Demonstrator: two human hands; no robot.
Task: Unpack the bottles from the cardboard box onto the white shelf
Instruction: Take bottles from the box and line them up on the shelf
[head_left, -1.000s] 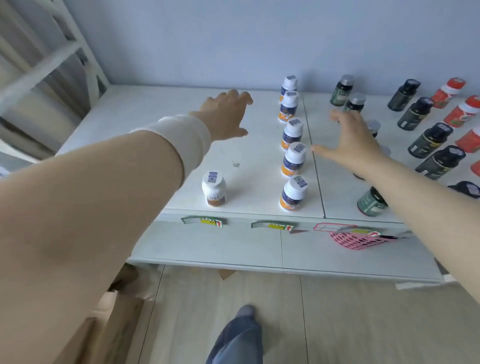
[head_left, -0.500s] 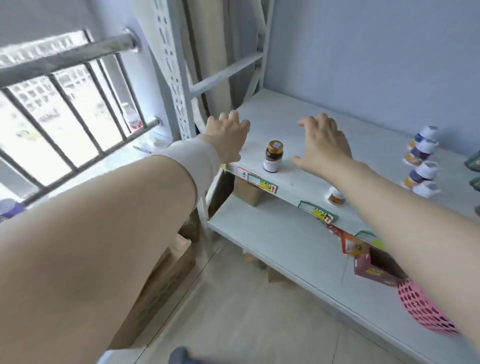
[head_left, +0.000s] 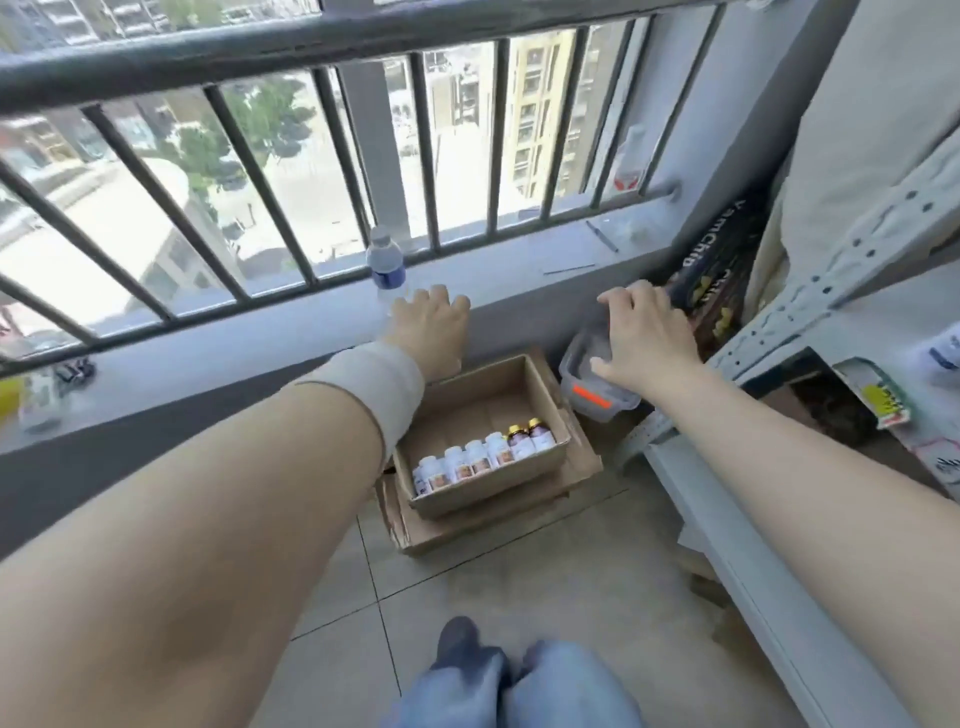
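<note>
An open cardboard box (head_left: 488, 395) sits on the floor below the window sill. Along its near wall stands a row of bottles: several white-capped ones (head_left: 462, 464) and two brown ones with gold caps (head_left: 530, 435). My left hand (head_left: 431, 332), a white band on its wrist, hovers above the box's far left corner, fingers spread, holding nothing. My right hand (head_left: 644, 338) is stretched out to the right of the box, over a clear lidded container (head_left: 597, 395), fingers apart and empty. The white shelf (head_left: 737, 551) runs along the right edge.
A flattened carton (head_left: 467, 530) lies under the box. A water bottle (head_left: 385, 267) stands on the grey window sill (head_left: 260, 332) behind dark railing bars. A dark printed box (head_left: 722, 270) leans in the corner. My knees (head_left: 514, 686) show above the tiled floor.
The view has swung left, from the shelf top to the window and down to the box on the floor. Both empty hands moved with it and now hover over the box area.
</note>
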